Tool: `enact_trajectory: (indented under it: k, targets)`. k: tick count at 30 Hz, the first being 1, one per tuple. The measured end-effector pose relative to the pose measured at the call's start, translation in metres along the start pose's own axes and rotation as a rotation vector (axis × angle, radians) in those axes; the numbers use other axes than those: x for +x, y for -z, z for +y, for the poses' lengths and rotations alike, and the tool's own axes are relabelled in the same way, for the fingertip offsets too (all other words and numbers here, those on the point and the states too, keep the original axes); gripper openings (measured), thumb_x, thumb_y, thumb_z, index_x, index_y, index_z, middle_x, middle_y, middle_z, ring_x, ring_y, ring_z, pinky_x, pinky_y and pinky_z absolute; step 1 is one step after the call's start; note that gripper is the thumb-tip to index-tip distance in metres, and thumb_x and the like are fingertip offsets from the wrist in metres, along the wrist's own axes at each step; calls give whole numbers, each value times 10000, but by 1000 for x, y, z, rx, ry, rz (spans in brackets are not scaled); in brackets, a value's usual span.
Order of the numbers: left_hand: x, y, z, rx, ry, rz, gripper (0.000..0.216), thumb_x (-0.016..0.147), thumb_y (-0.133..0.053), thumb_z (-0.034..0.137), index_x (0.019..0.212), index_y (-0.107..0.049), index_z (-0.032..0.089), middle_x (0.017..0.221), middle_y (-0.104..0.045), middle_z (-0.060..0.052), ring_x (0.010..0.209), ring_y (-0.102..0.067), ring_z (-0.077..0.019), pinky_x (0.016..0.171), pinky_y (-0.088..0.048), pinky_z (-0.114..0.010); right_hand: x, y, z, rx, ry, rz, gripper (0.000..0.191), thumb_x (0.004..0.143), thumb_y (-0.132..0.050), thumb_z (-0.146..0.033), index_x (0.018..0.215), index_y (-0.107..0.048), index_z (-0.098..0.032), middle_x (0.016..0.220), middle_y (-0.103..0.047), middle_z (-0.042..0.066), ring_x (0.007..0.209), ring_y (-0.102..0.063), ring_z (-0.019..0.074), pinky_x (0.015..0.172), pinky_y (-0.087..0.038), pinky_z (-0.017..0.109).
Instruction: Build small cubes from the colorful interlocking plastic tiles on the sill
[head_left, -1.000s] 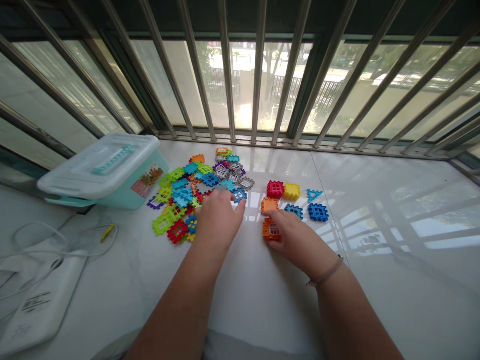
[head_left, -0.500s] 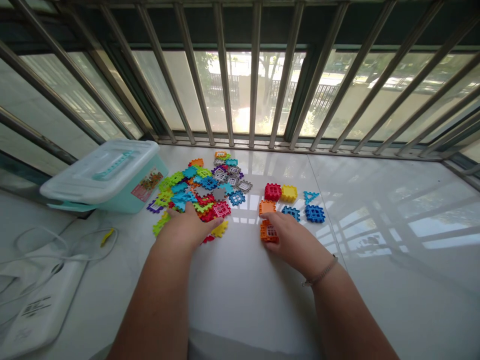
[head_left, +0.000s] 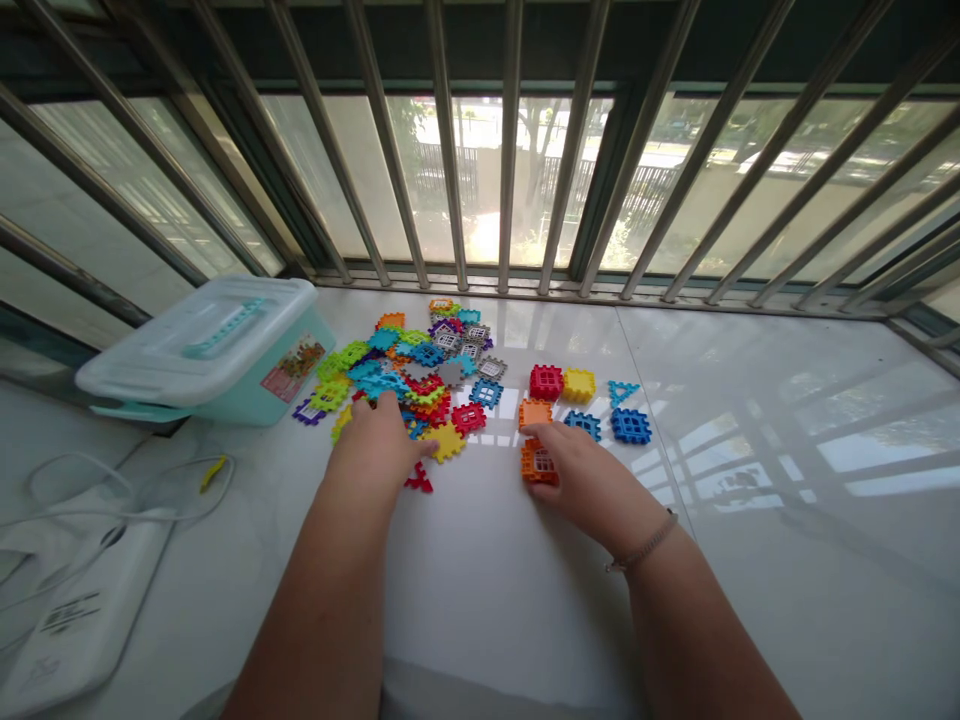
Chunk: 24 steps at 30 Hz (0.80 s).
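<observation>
A heap of flat coloured plastic building tiles lies on the white sill. My left hand rests palm down on the near edge of that heap, fingers spread over the tiles, next to a yellow tile. My right hand holds an orange cube built from tiles, fingers curled on it. Just beyond stand an orange block, a red cube and a yellow cube. Blue tiles and a blue triangle lie to the right.
A pale green storage box with a white lid stands at the left. A white device with cables lies at the near left. Metal window bars close off the far edge of the sill.
My left hand has drawn back from the heap's right side to its near edge, dragging yellow and red tiles toward me. My right hand has stayed on the orange cube.
</observation>
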<state>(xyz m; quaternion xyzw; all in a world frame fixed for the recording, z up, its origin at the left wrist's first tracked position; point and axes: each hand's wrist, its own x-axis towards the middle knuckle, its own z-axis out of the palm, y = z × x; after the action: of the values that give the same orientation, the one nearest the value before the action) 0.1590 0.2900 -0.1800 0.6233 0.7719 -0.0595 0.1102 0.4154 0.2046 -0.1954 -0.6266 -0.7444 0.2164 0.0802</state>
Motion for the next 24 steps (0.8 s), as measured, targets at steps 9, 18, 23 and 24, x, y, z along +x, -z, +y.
enact_trajectory:
  k: [9,18,23,24]
  targets:
    - [-6,1,4,40,-75,200,597,911,-785,523,1364,-671,151,1350,-633,-237,1296,-633,-423,1119,-511,-477,0,-1,0,3,2,10,657,886,-829,-146,1506,-616,-173,1480,-681,158,1393,-615,341,1194,-495,471]
    - [-10,2,15,-159,-429,166,569,921,-805,443,1438,-681,241,1387,-634,-144,1329,-621,-354,1166,-496,-422,0,-5,4,-3,49,41,639,877,-824,-135,1482,-620,-165,1443,-692,163,1370,-629,345,1176,-503,476]
    - [-15,-10,25,-97,-550,20,519,860,-859,309,1355,-712,254,1379,-646,-136,1359,-606,-367,1121,-524,-429,0,-7,5,-5,54,55,629,874,-823,-139,1467,-617,-183,1427,-697,158,1359,-639,342,1164,-511,467]
    - [-14,-13,26,-60,-532,10,488,861,-853,296,1328,-720,245,1367,-647,-145,1353,-607,-377,1103,-533,-437,0,-7,5,-9,54,53,637,872,-824,-140,1471,-613,-185,1422,-698,159,1363,-638,343,1163,-511,467]
